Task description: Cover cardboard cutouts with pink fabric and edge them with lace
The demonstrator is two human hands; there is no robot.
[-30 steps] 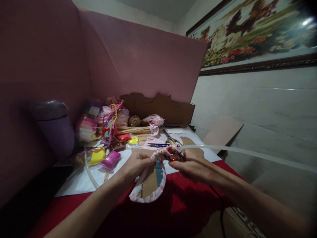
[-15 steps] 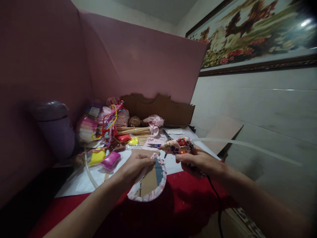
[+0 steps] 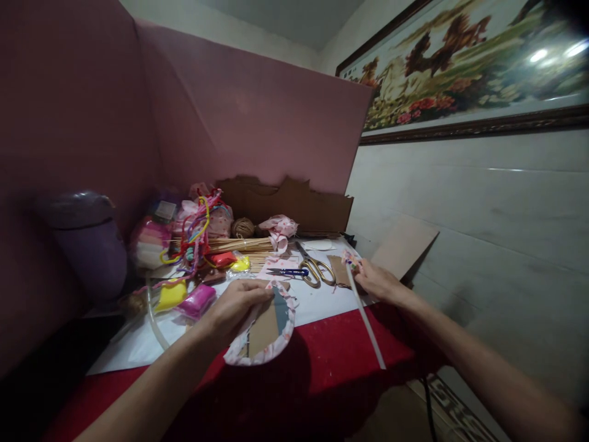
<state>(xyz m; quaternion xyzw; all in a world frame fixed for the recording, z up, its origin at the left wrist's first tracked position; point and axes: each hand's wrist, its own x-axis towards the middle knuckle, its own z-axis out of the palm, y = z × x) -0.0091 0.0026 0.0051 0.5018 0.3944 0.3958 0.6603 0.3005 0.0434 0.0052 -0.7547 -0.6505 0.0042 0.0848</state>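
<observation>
My left hand (image 3: 240, 306) grips the upper left edge of a rounded cardboard piece (image 3: 264, 331). Pink-patterned white fabric is folded over the cardboard's rim, and a grey-blue strip shows inside. To the right, my right hand (image 3: 375, 279) is closed around a patterned hot glue gun (image 3: 352, 260), mostly hidden by the fingers. From the gun a long translucent glue stick (image 3: 367, 319) slants down toward the table's front. Between the hands lie gold-handled scissors (image 3: 315, 271) and blue thread snips (image 3: 289, 272). A brown cardboard scrap (image 3: 339, 271) is beside the right hand.
Bamboo sticks (image 3: 243, 247), a twine ball (image 3: 242, 228), colourful pipe cleaners (image 3: 201, 224) and yellow (image 3: 172, 294) and magenta (image 3: 199, 301) clay packs crowd the left and back. A torn cardboard sheet (image 3: 285, 202) stands behind. Red cloth (image 3: 331, 350) covers the front.
My right hand has carried the glue gun to the right, away from the cardboard piece, and turned it so the glue stick points frontward. The scissors are uncovered. My left hand keeps its grip.
</observation>
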